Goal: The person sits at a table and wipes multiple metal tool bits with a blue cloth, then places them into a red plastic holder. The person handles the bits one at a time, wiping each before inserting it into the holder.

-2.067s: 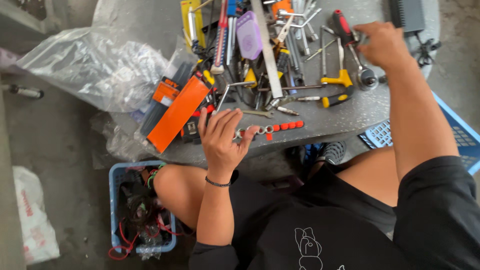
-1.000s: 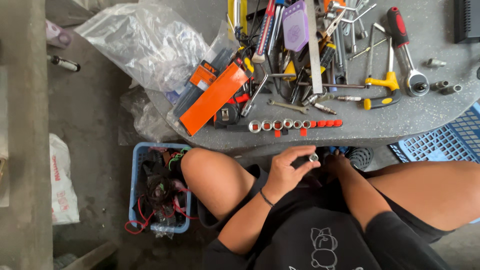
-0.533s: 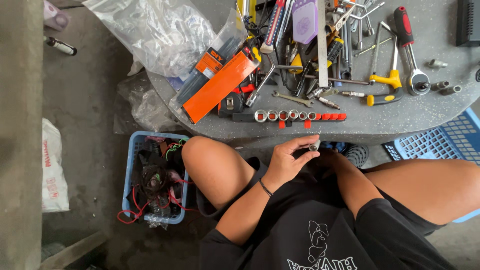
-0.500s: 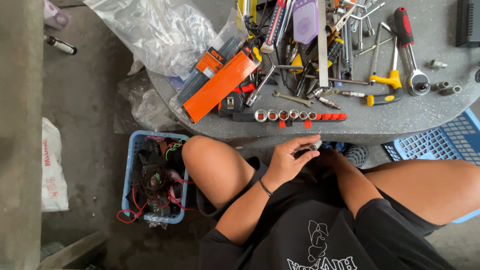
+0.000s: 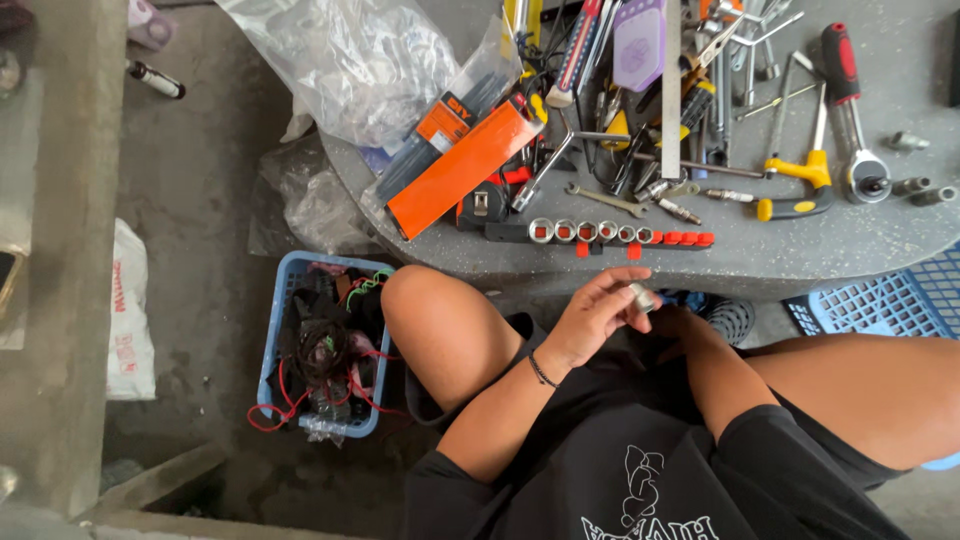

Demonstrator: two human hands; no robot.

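My left hand (image 5: pixel 597 312) is in front of my lap, just under the table's edge, with its fingertips pinched on a small silver socket (image 5: pixel 641 297). My right hand (image 5: pixel 680 324) sits right beside it, curled, with its fingers largely hidden behind the left hand and the socket. On the round grey table (image 5: pixel 800 258) above them lies a rail of sockets (image 5: pixel 600 233) with red clips. A red-handled ratchet (image 5: pixel 851 110) lies further right.
Many hand tools cover the table, with an orange box (image 5: pixel 465 165) and a clear plastic bag (image 5: pixel 340 60) at its left. A blue basket (image 5: pixel 283 300) of wires stands on the floor by my left knee. A blue crate (image 5: pixel 905 300) is under the table's right side.
Both hands have come down from the tabletop, the left from the socket rail and the right from the ratchet. They now meet below the table edge around the socket.
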